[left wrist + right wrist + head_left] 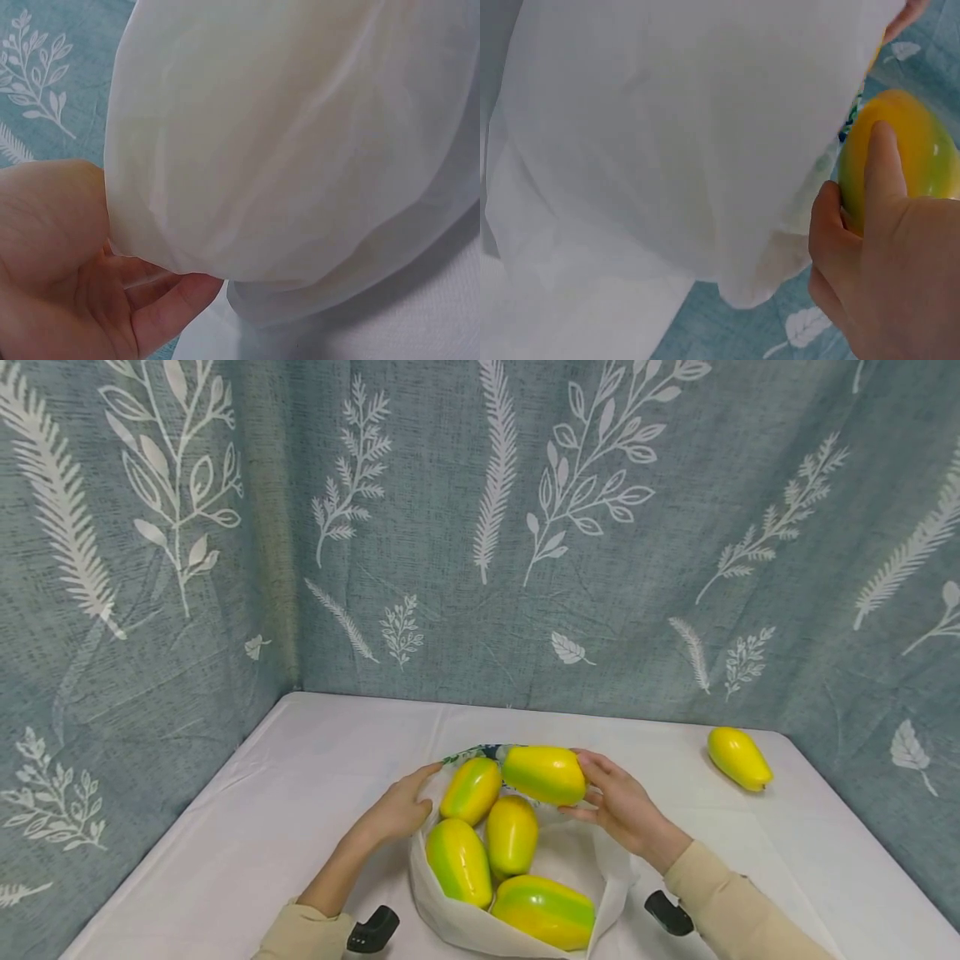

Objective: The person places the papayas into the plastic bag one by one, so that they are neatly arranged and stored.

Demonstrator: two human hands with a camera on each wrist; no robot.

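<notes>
A white cloth bag [442,917] with a dark floral patch at its far rim stands open on the table. Inside lie several yellow-green papayas, one of them a front papaya [543,910] on its side. My right hand [626,806] grips another papaya [543,774] by its right end, over the bag's far right rim. In the right wrist view, fingers lie along this papaya [930,161] beside the bag's outer wall [667,150]. My left hand [393,810] holds the bag's far left rim; in the left wrist view its fingers [176,311] curl at the cloth.
A lone papaya [738,758] lies on the white tablecloth [300,793] at the far right. Black curved pieces [372,930] show near both forearms. A blue-green curtain [450,610] with white leaf prints hangs behind the table and along its sides.
</notes>
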